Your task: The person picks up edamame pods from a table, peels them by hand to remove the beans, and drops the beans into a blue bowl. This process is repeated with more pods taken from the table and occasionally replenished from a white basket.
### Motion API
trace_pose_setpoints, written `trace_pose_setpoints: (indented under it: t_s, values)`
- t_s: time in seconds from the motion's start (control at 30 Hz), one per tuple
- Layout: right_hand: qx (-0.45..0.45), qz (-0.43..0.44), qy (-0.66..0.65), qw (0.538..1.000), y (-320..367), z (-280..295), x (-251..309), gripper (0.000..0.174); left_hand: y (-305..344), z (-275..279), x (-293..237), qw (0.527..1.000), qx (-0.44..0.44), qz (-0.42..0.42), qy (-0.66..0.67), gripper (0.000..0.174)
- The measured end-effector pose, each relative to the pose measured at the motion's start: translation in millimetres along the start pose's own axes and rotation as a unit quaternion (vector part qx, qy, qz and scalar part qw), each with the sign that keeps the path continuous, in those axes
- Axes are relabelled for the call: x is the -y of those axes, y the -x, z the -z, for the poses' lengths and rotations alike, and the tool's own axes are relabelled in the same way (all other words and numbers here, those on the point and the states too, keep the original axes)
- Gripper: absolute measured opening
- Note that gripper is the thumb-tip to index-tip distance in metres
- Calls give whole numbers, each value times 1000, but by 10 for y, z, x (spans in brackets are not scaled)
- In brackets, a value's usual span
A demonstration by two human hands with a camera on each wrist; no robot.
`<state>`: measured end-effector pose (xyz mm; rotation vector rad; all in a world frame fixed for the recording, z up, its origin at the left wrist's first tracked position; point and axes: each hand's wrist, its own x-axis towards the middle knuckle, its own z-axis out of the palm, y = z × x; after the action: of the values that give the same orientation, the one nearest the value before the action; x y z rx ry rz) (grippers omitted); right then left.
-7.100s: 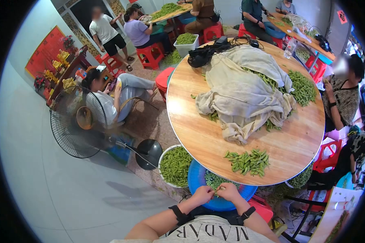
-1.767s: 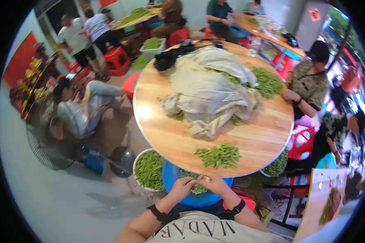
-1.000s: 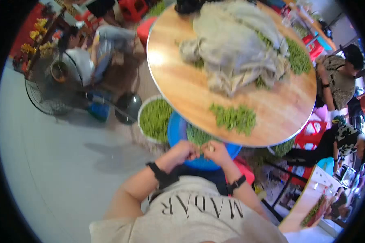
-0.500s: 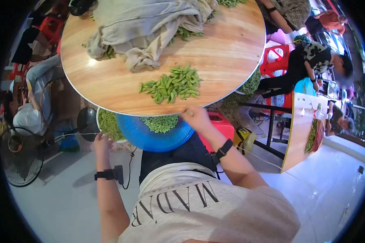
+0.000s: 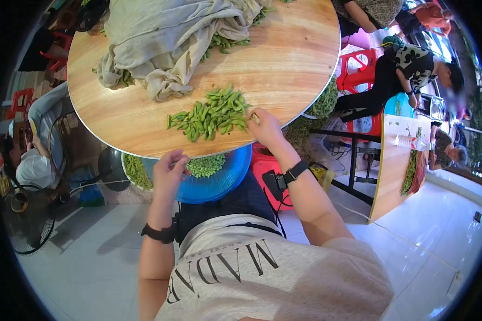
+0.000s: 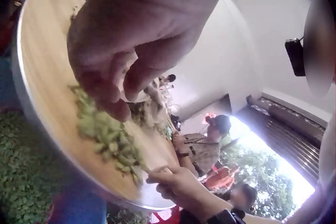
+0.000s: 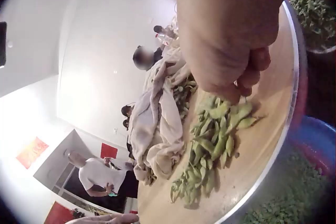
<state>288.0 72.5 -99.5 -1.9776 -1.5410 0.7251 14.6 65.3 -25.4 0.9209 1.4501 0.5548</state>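
A small heap of green edamame pods (image 5: pixel 211 115) lies near the round table's front edge. My right hand (image 5: pixel 266 130) is at the heap's right side, its curled fingertips pinching a pod, as the left wrist view shows. Over the table's front edge, my left hand (image 5: pixel 168 172) hovers with loosely bent fingers and nothing in them. Below both hands, a blue basin (image 5: pixel 235 174) on the lap side holds shelled green beans (image 5: pixel 208 166). In the right wrist view the pods (image 7: pixel 205 150) lie under the right fingertips.
A crumpled pale cloth (image 5: pixel 160 43) covers more pods on the table (image 5: pixel 289 64). A pod bucket (image 5: pixel 136 170) stands left of the basin, and a standing fan (image 5: pixel 27 214) farther left. A red stool (image 5: pixel 270 179) is at the right. Several people sit around.
Both hands were together over the basin; they have parted. The right hand has moved up to the pods, and the left swung out left, then back to the table edge. The head view has turned down.
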Motion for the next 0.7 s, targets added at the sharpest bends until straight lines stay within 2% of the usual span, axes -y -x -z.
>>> trace_pose_setpoints:
  t_s: [0.07, 0.17, 0.2, 0.27, 0.37, 0.43, 0.5, 0.53, 0.63, 0.67, 0.7]
  values:
    - [-26, 4, -20, 999, -76, 51, 44, 17, -43, -152, -47, 1000, 27, -14, -8, 30]
    - [75, -93, -202, 972, -123, 271, 258, 15, -41, -355, -202, 998, 55, -12, 5, 30]
    - [112, -125, -300, 939, -101, 289, 346, 14, -36, -409, -250, 997, 64, -14, 28, 28]
    - [184, -184, -484, 836, 47, 285, 531, 12, -27, -496, -309, 994, 77, -11, 83, 27]
    - [281, -209, -594, 724, 302, 197, 810, 10, 11, -566, -385, 981, 98, -10, 166, 25]
    - [287, -178, -546, 766, 357, 265, 1000, 13, 95, -540, -496, 972, 120, -20, 200, 24]
    - [275, -150, -478, 821, 389, 245, 976, 16, 169, -453, -522, 982, 67, -42, 174, 23]
    - [264, -131, -403, 866, 368, 313, 1008, 23, 202, -402, -527, 985, 40, -54, 161, 22]
    - [263, -70, -409, 871, 351, 370, 1026, 26, 291, -255, -512, 996, 7, -56, 66, 18]
    - [254, -50, -414, 873, 358, 384, 1110, 27, 319, -214, -477, 996, 5, -82, 26, 19]
    - [273, -68, -415, 865, 362, 414, 1213, 28, 346, -178, -437, 994, 4, -109, -16, 21]
